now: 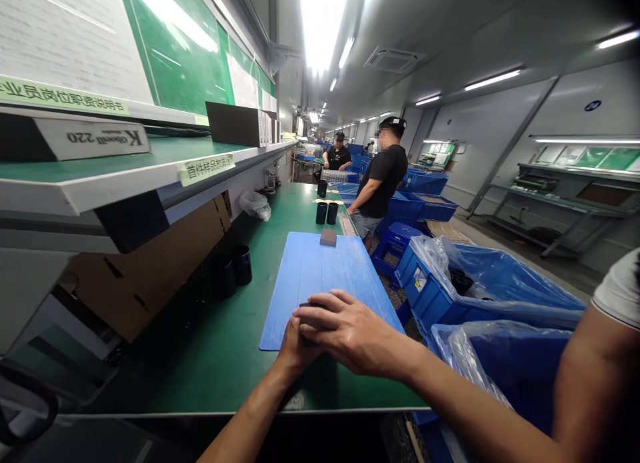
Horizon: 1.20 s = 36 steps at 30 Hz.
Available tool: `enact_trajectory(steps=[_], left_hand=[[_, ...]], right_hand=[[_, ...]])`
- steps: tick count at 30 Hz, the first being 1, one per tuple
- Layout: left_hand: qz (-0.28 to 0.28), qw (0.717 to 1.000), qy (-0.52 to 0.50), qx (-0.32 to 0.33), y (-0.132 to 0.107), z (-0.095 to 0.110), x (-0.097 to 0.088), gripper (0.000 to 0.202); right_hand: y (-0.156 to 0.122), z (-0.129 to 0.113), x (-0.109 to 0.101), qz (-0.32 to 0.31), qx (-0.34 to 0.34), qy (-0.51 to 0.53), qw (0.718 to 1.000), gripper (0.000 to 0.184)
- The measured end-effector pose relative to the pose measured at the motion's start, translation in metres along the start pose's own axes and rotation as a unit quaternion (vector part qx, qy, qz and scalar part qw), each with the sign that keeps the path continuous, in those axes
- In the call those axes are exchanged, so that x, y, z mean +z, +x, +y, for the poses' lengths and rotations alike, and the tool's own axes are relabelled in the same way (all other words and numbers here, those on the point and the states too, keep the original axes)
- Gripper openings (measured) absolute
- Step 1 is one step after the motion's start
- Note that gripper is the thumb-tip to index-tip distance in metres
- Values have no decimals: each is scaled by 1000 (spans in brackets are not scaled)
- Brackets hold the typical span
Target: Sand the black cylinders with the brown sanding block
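My left hand (295, 348) and my right hand (353, 326) are closed together above the near edge of a blue mat (330, 270). Under the bent fingers of my right hand shows a strip of a dark brown block (311, 307). Most of the fingers of my left hand are hidden behind the right, and I cannot make out what they grip. A flat brown block (328, 237), like a sanding sponge, lies at the mat's far end. Left of the mat, two black cups (243, 264) stand upright on the green table (200, 363).
More black cups (321, 213) stand beyond the mat. A shelf (165, 173) with boxes overhangs the left side. Blue bins (425, 290) lined with plastic are at the right, near a blue stool (395, 243). A co-worker (383, 170) stands ahead; another person's arm (585, 363) is close at right.
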State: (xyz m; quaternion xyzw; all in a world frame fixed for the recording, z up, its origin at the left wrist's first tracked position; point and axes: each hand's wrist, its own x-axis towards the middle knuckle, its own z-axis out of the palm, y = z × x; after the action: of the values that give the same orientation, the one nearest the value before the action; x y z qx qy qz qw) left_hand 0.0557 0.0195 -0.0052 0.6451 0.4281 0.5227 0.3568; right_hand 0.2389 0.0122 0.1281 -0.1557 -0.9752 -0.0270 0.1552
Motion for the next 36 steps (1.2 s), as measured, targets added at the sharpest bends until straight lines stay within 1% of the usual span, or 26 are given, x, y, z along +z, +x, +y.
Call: enact_trajectory(steps=[2, 5, 9, 13, 17, 21, 24, 25, 26, 28, 30, 31, 33, 35, 36], left_hand=[[-2, 1000, 1, 0, 0, -2, 0, 42], [-7, 1000, 11, -4, 0, -3, -1, 46], [-2, 1000, 6, -7, -1, -3, -2, 40], [-12, 1000, 16, -3, -2, -2, -3, 47], [-6, 1000, 13, -6, -2, -2, -3, 38], [-15, 1000, 16, 3, 0, -1, -2, 42], [-12, 1000, 9, 13, 1, 1, -2, 40], [-9, 1000, 8, 13, 1, 4, -3, 40], [-9, 1000, 7, 12, 1, 6, -4, 39], [-17, 1000, 6, 9, 2, 13, -7, 38], [-26, 1000, 4, 8, 2, 19, -9, 37], [-27, 1000, 4, 7, 2, 20, -10, 37], [-21, 1000, 6, 11, 2, 18, -9, 36], [-16, 1000, 9, 15, 1, 12, -7, 37], [-15, 1000, 9, 12, 1, 9, -6, 37]], right_hand=[[2, -1, 0, -2, -5, 2, 1000, 35], [3, 1, -2, 10, 21, 2, 1000, 38], [5, 0, -4, -18, -24, 9, 1000, 32], [6, 0, -7, -7, 30, 5, 1000, 38], [8, -3, -8, -33, -16, 3, 999, 32], [8, -5, -7, -12, 39, 5, 999, 37], [3, 3, -4, -7, 11, 23, 1000, 37], [-2, 10, -5, 1, 14, 29, 999, 37], [-9, 18, -7, 17, 36, 33, 999, 37], [-28, 36, -13, 69, 125, 45, 989, 40], [-47, 46, -19, 128, 210, 67, 967, 43], [-52, 46, -20, 154, 237, 79, 956, 45], [-53, 34, -16, 195, 260, 90, 942, 46], [-39, 12, -5, 216, 259, 89, 937, 45], [-30, 2, 2, 219, 247, 93, 939, 46]])
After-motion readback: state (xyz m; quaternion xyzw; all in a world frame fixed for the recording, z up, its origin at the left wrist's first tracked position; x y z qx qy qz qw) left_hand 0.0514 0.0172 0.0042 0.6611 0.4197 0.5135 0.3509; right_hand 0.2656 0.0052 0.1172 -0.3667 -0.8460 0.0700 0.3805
